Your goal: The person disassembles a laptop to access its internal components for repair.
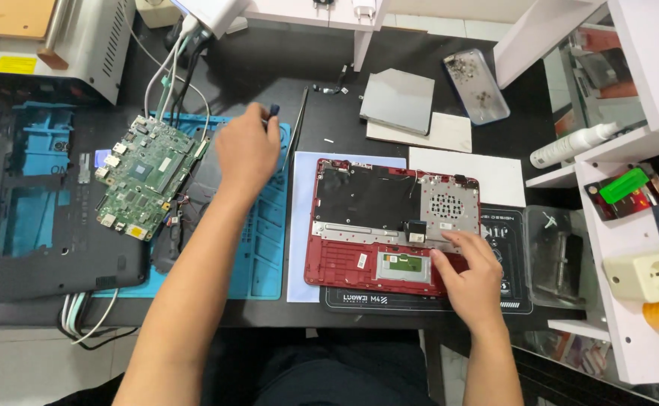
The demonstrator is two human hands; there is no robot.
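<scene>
Nearest in, the right hand [471, 280] lies flat on the red laptop shell [359, 263], grip open and holding nothing, fingers by the touchpad plate [402, 267]; best it keeps pinning the shell to the tabletop [389, 98]. Farther off, the left hand [246, 146] pinches a small dark tool [273, 111] over the blue mat [265, 248], beside the green circuit board [149, 177]; a light, steady pinch suits it.

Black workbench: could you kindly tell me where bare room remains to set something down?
Bare black workbench lies between the cables and the grey flat drive. The white sheet right of it is free too. Crowded: the blue mat under the left hand, and the red laptop shell under the right hand.
</scene>
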